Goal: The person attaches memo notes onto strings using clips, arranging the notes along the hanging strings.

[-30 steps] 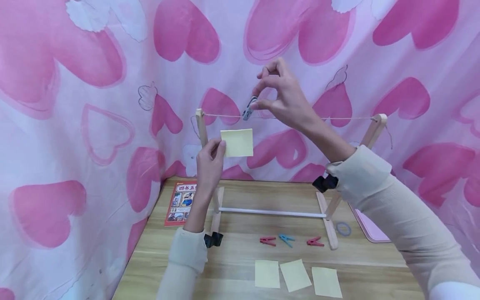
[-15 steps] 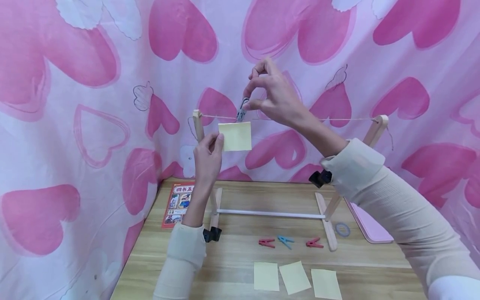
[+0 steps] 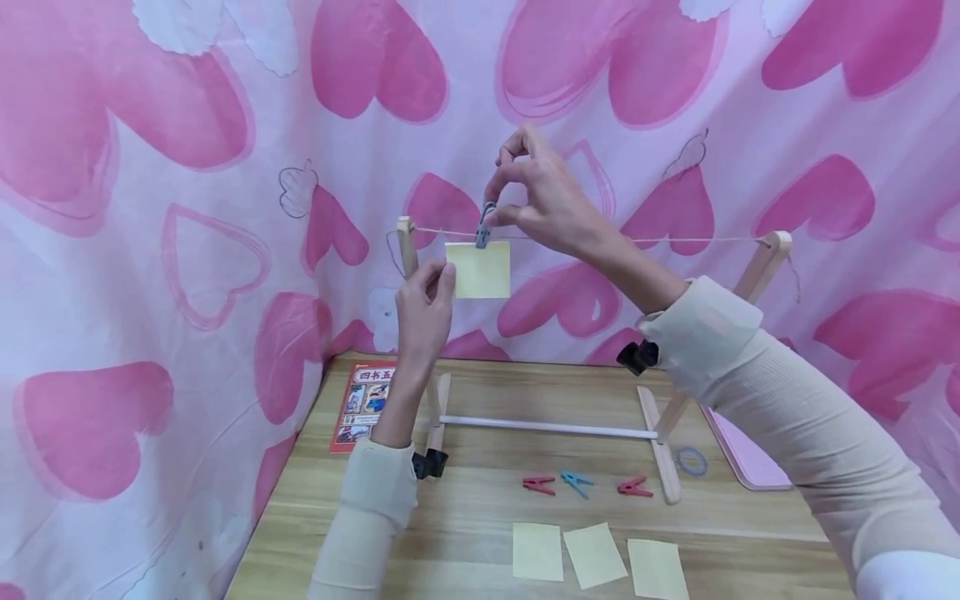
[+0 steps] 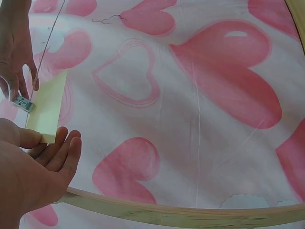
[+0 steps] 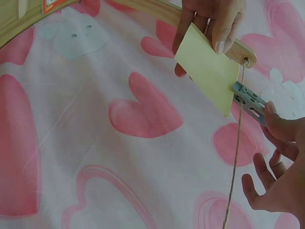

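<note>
My left hand (image 3: 424,315) pinches a yellow sticky note (image 3: 482,271) by its left edge, between thumb and fingers. The note's top edge lies right at the string (image 3: 697,241) that runs between two wooden posts. From above, my right hand (image 3: 551,196) pinches a grey-blue clothespin (image 3: 483,225) by its upper end, thumb against forefinger. In the right wrist view the clothespin (image 5: 249,101) overlaps the note's edge at its tip, and the string passes along it there. The left wrist view has the note (image 4: 47,109) edge-on to the clothespin (image 4: 23,102).
Two red clothespins (image 3: 538,485) (image 3: 635,487) and a blue clothespin (image 3: 577,482) lie on the wooden table (image 3: 465,533). Several sticky notes (image 3: 537,552) lie nearer. The rack's white crossbar (image 3: 547,427) spans behind. A booklet (image 3: 362,408) is left; a ring (image 3: 692,461) and pink tray (image 3: 750,454) are right.
My left hand has raised the note up to the string. My right hand has shifted left and brought the clothespin down onto the note's top edge.
</note>
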